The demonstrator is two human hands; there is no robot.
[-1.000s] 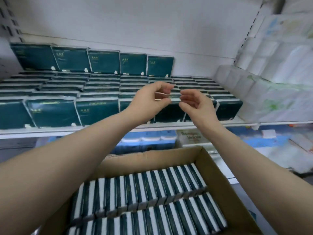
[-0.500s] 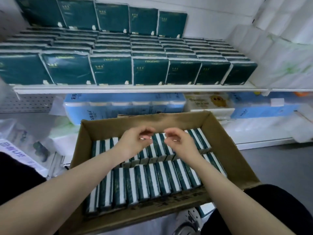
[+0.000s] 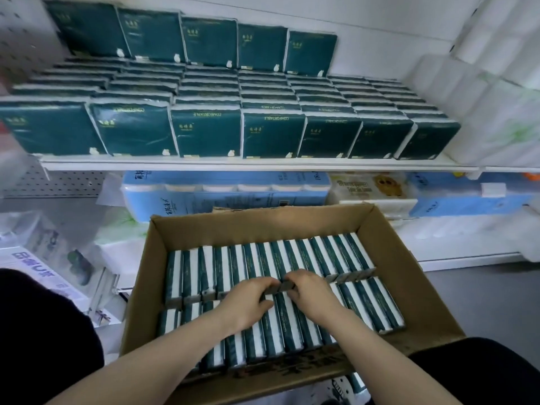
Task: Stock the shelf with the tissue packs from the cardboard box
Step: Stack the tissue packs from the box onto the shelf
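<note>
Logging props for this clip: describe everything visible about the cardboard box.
The cardboard box is plain brown, open-topped and shallow, sitting below the stocked shelf. Two rows of green-and-white tissue packs stand on edge inside, leaving a bare strip along its far wall. The left hand and right hand grip packs at the middle.

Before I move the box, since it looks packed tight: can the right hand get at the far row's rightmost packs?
Likely yes: the cardboard box is open-topped, nothing covers the rightmost packs, and the right hand sits inside, nearby.

The shelf [image 3: 233,164] holds tissue packs [image 3: 271,135], seemingly seven across.
</note>
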